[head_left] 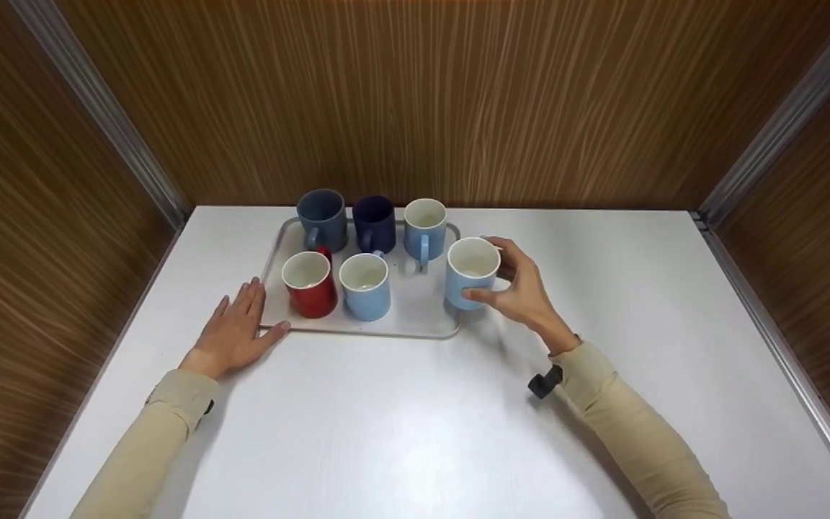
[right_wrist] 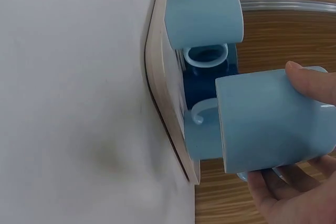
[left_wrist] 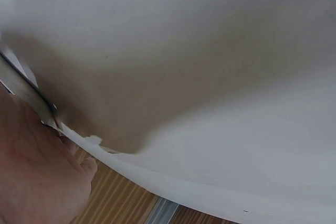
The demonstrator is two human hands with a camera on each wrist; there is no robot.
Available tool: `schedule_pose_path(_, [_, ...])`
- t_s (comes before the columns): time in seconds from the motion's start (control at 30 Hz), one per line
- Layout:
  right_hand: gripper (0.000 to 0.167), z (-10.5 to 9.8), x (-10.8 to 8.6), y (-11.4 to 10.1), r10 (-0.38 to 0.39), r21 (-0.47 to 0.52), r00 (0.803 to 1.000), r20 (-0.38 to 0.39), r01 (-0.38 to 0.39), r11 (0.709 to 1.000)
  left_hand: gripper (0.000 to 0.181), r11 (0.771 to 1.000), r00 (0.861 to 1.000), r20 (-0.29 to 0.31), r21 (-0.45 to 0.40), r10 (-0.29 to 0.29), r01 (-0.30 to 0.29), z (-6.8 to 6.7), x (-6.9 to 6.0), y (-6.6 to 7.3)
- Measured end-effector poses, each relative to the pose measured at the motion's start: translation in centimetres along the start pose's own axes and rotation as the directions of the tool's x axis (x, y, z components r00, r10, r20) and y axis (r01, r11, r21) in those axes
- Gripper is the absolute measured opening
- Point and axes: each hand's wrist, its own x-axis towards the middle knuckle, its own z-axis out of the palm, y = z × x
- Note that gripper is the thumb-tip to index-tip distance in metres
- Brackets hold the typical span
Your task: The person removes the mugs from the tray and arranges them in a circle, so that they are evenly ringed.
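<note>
My right hand (head_left: 523,288) grips a light blue mug (head_left: 464,292) around its side, thumb in front and fingers behind. The right wrist view shows this mug (right_wrist: 273,124) raised above the tray, close to its right edge. Flat beside the left edge of the grey-white tray (head_left: 415,310) lies my left hand (head_left: 231,335), fingers straight and its thumb near the front corner. On the tray, a red mug (head_left: 313,297) and another light blue mug (head_left: 367,299) stand in front. Behind them are a grey-blue mug (head_left: 323,223), a dark navy mug (head_left: 379,223) and a third light blue mug (head_left: 424,234).
The tray rests on a white table (head_left: 400,418), towards its back edge. Wood-patterned panels (head_left: 415,101) rise at the back and both sides, with metal strips (head_left: 782,115) at the corners. A black object (head_left: 545,382) hangs at the right cuff.
</note>
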Motion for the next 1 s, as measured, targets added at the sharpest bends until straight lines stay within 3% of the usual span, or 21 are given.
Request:
schedule_pose_path(0.33, [0.085,-2.7,0.3,0.8,0.003,0.008,0.998,-0.068,-0.003,1.0,0.105,1.0,1.0,-0.022,-0.008,0.008,-0.008,0.2,0.2,0.0])
schedule_pose_path(1.0, [0.089,-8.0,1.5,3.3,0.096,-0.058,0.982,-0.165,-0.106,0.993,0.104,1.0,1.0,-0.013,-0.013,0.009,-0.009,0.0,0.0,0.0])
